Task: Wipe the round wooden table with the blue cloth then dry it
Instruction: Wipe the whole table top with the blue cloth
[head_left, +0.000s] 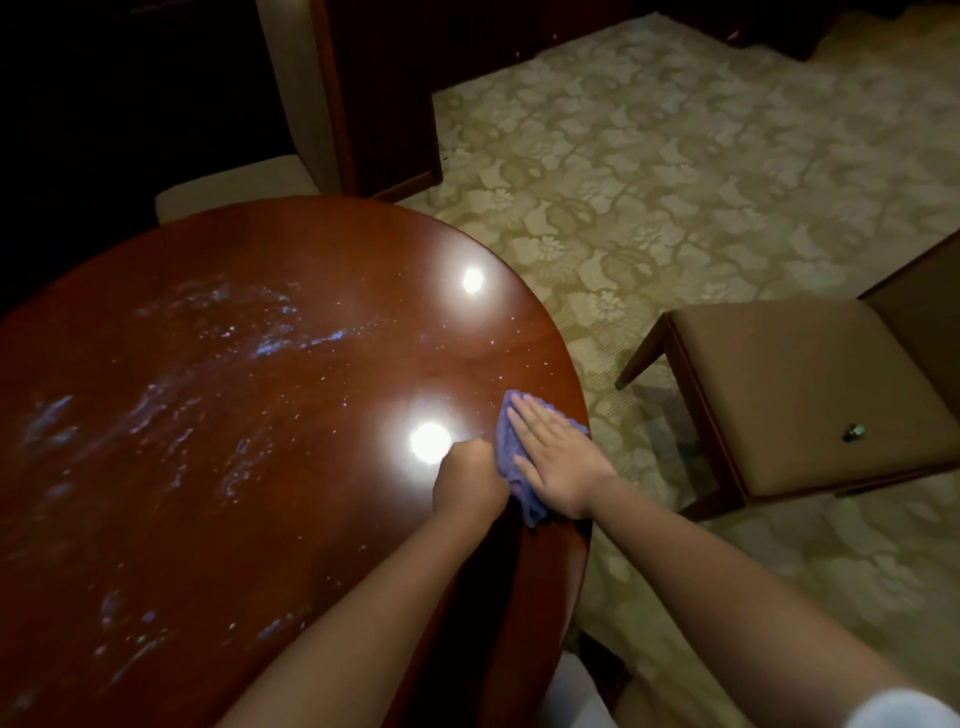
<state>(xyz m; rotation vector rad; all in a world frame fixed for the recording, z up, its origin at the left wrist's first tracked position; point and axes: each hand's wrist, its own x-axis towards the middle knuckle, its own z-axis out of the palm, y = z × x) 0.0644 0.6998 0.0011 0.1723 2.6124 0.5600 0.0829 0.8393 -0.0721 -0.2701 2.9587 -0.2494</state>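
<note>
The round wooden table (234, 415) fills the left half of the view, glossy red-brown, with wet streaks and droplets across its left and middle. Near its right edge lies the blue cloth (506, 452), bunched under both hands. My right hand (558, 457) presses flat on the cloth with straight fingers. Just left of it, my left hand (470, 478) is curled into a fist at the cloth's left edge; whether it grips the fabric is hidden by its own back.
A brown padded chair (810, 395) stands right of the table on the patterned beige carpet (649, 182), a small metallic object (852, 432) on its seat. A light-cushioned chair (239, 192) sits behind the table. Dark wooden furniture (384, 104) rises at the back.
</note>
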